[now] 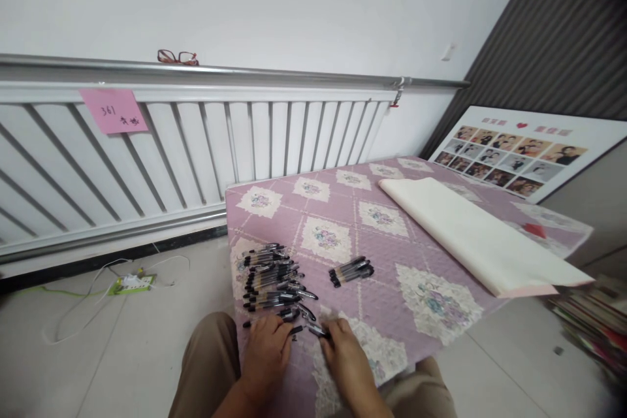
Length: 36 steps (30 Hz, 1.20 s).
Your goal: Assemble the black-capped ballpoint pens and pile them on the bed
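Near the front edge of the cloth-covered table, my left hand [267, 347] is closed, with the dark end of a pen [296, 330] sticking out by its thumb. Most of that pen is hidden. Opposite it, my right hand [347, 354] pinches a clear-barrelled pen [317, 329] with black parts, tip end pointing toward the left hand. Just beyond the left hand lies a loose pile of black gel pens [272, 279], several of them overlapping. A small bundle of similar pens [351, 271] rests apart, to the right of the pile.
The table wears a purple patterned cloth [333, 199]. A cream sheet [445, 228] lies across its right side, and a photo board [514, 151] leans behind. A white radiator [196, 150] runs along the wall. On the floor at left sits a power strip [134, 283] with cables.
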### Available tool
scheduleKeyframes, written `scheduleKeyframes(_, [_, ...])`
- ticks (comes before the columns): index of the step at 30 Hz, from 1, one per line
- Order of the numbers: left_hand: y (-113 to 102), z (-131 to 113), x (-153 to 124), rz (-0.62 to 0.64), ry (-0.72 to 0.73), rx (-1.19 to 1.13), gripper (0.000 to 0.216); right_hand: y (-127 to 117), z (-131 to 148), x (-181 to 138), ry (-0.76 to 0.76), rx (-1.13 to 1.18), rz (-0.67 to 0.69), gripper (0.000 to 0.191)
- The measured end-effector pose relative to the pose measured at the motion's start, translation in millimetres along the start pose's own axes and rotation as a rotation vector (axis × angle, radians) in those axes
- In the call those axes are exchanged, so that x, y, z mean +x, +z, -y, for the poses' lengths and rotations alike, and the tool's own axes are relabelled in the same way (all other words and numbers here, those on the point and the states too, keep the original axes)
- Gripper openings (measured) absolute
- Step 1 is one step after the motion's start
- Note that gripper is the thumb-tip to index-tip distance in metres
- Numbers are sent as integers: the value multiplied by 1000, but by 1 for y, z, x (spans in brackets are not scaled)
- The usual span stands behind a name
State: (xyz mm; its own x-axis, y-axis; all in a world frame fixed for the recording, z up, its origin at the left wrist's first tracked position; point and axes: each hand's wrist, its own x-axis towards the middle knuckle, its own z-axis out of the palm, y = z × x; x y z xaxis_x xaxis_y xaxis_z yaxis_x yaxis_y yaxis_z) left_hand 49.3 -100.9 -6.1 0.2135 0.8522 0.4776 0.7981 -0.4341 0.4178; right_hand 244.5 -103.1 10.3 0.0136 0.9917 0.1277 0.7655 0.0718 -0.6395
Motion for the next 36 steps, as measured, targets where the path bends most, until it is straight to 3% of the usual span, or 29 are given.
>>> scheduleKeyframes(4, [1, 4, -1, -23, -9, -15, 26, 6, 4, -1, -34, -50, 65, 30])
scheduleKeyframes(9, [2, 8, -2, -44, -32, -31, 26, 15, 16, 3, -114, 56, 63, 33])
scheduleKeyframes(16, [2, 9, -3, -37, -32, 23, 26, 24, 28, 2, -115, 84, 113, 38])
scheduleKeyframes(24, [-2, 31, -5, 31, -20, 118, 28, 33, 32, 16, -153, 120, 14, 30])
scheduleKeyframes(31, [3, 20, 3, 96, -53, 197, 25, 31, 15, 8, -191, 137, -91, 15])
scheduleKeyframes(36, [3, 15, 7, 109, -127, 149, 26, 28, 19, -5, -310, -24, 74, 9])
